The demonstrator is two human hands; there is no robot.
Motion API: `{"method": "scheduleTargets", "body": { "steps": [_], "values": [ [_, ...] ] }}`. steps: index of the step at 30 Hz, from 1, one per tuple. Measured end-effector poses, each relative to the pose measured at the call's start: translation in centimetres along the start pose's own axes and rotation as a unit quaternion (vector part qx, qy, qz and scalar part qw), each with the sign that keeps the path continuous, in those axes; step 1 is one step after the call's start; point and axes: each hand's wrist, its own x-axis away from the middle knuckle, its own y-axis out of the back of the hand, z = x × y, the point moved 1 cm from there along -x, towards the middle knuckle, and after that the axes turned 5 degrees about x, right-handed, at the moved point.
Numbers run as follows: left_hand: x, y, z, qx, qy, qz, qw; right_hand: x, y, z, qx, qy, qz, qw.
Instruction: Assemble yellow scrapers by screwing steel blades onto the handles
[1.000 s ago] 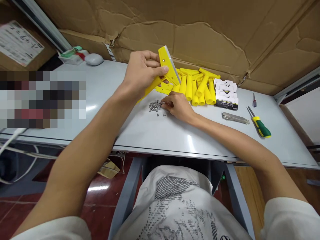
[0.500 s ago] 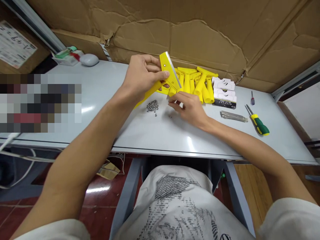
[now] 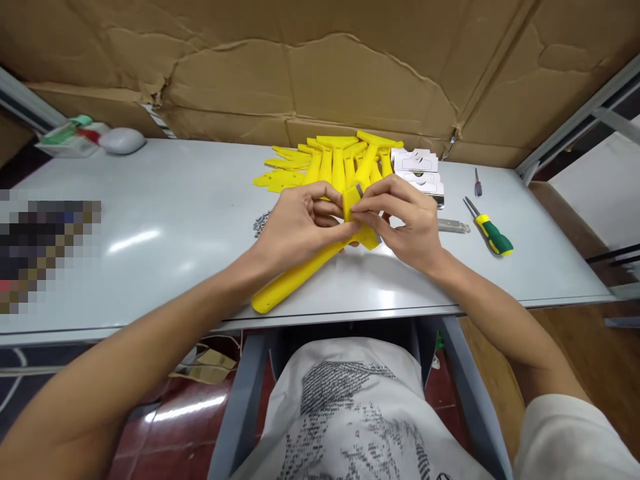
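Observation:
My left hand [image 3: 295,223] is closed around a yellow scraper [image 3: 295,283], its handle slanting down toward the table's front edge. A strip of metal blade [image 3: 359,191] shows along the scraper's head. With fingertips pinched together, my right hand [image 3: 413,217] presses against the face of that head. Whatever lies between those fingertips is hidden. Partly behind my left hand is a pile of small screws [image 3: 260,223]. Several more yellow scraper bodies [image 3: 339,163] lie heaped beyond both hands, with flat yellow plates [image 3: 280,179] at their left.
White-and-black boxes [image 3: 417,175] stand right of the heap. Nearer lies a flat metal strip [image 3: 454,226], then a green-and-yellow screwdriver [image 3: 495,239] and a smaller screwdriver [image 3: 477,183]. A computer mouse [image 3: 121,141] and a small tray [image 3: 75,141] sit at the back left. Cardboard [image 3: 240,80] walls the rear.
The scraper has come down and closer to me in my left hand. My right hand has risen from near the tabletop to the scraper's head. The view has shifted right.

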Motion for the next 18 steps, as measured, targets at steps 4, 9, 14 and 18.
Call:
{"method": "scheduleTargets", "body": {
  "steps": [4,9,14,18],
  "values": [
    [0.1,0.2,0.2,-0.046,-0.018,-0.019,0.999,0.3,0.0,-0.2,-0.001,-0.010,0.009,1.000],
    [0.3,0.0,0.0,-0.045,-0.019,-0.029,0.998,0.2,0.1,0.4,-0.023,-0.060,0.016,0.998],
    [0.4,-0.1,-0.3,-0.027,-0.016,-0.035,0.999,0.3,0.0,0.8,-0.068,-0.092,-0.018,0.993],
    [0.4,-0.1,-0.4,-0.029,-0.024,-0.035,0.999,0.3,-0.1,0.9,-0.087,-0.112,-0.020,0.990]
  ]
}}
